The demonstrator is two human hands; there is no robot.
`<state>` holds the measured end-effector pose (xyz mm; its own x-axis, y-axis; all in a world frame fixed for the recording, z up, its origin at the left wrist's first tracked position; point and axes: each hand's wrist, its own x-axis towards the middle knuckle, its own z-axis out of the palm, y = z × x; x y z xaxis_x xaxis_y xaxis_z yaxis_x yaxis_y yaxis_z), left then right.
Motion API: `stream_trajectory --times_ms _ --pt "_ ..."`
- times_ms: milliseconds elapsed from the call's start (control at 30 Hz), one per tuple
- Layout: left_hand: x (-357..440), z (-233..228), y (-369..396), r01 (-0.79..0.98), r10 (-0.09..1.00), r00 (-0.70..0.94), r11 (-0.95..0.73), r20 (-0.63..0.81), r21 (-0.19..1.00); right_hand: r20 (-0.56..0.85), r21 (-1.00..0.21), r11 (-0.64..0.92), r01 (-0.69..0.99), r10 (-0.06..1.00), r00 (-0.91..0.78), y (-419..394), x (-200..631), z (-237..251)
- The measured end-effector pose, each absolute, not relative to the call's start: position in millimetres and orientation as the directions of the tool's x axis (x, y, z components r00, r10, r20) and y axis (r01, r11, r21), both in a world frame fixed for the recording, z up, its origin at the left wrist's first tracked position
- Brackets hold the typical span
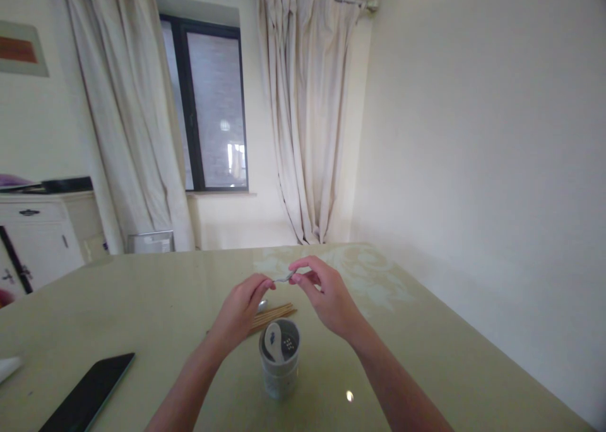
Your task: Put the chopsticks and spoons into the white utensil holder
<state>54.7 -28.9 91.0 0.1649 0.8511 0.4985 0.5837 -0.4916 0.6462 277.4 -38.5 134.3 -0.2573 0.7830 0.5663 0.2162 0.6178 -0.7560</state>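
Observation:
Above the table, my left hand (243, 306) pinches one end of a thin, grey, twisted strip (283, 280). Its other end is between the thumb and fingers of my right hand (326, 293); the strip's exact kind is too small to tell. Below and between my forearms stands a grey utensil holder (280, 378) with holes in its bottom. A white soup spoon (273, 342) leans inside it. Several wooden chopsticks (272, 316) lie just behind the holder, partly hidden by my left hand. Beside them shows part of a shiny metal spoon (262, 305).
A dark tablet (89, 391) lies on the greenish table (165, 306) at the lower left, near a white object (8, 367) at the frame's edge. A wall (473, 198) runs along the table's right side. Beyond the far edge are curtains (312, 116) and a white cabinet (42, 227).

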Motion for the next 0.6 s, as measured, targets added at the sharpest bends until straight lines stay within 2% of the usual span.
stream_trajectory --times_ms 100,200,333,600 --pt "31 58 -9 0.697 0.893 0.047 -0.351 0.448 0.625 0.502 -0.813 0.527 0.247 0.85 -0.159 -11 270 94" --pt "9 25 4 0.844 0.916 -0.064 -0.162 0.395 0.512 0.425 -0.834 0.451 0.319 0.892 -0.151 9 261 47" --pt "-8 1 9 0.884 0.925 -0.099 -0.087 0.366 0.459 0.398 -0.833 0.408 0.372 0.911 -0.109 14 252 0" --pt "-19 -18 10 0.915 0.948 -0.139 0.013 0.285 0.402 0.385 -0.816 0.404 0.413 0.913 -0.133 10 250 -21"
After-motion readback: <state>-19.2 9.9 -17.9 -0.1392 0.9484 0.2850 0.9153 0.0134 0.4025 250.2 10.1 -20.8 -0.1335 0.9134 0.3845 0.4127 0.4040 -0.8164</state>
